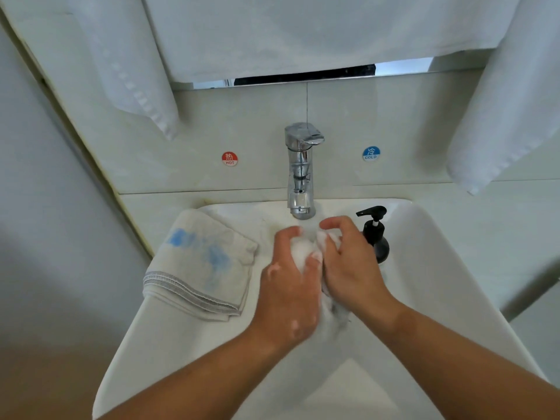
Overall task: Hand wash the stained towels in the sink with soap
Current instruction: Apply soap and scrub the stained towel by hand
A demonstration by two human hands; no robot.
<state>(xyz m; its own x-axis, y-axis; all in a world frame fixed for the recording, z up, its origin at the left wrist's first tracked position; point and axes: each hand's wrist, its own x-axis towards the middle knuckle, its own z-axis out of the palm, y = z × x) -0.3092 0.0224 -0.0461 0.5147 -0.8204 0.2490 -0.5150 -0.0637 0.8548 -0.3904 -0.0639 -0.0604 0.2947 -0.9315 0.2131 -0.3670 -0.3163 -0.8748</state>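
Note:
Over the white sink [424, 268], just below the chrome tap [300, 171], I hold a bunched, soapy white towel [303, 250] between both hands. My left hand [291, 286] grips its left side, fingers curled round the cloth. My right hand [348, 268] grips the right side, with a fold pinched under the fingers. Foam spots cling to my left hand. A second towel [200, 268], folded, with blue stains and a grey hem, lies on the sink's left rim. A black soap pump bottle [377, 234] stands just right of my right hand.
White towels hang at the upper left [130, 71] and upper right [500, 116], and a white cloth [318, 31] covers most of the mirror. Red HOT [229, 159] and blue COLD [371, 154] stickers flank the tap on the tiled wall.

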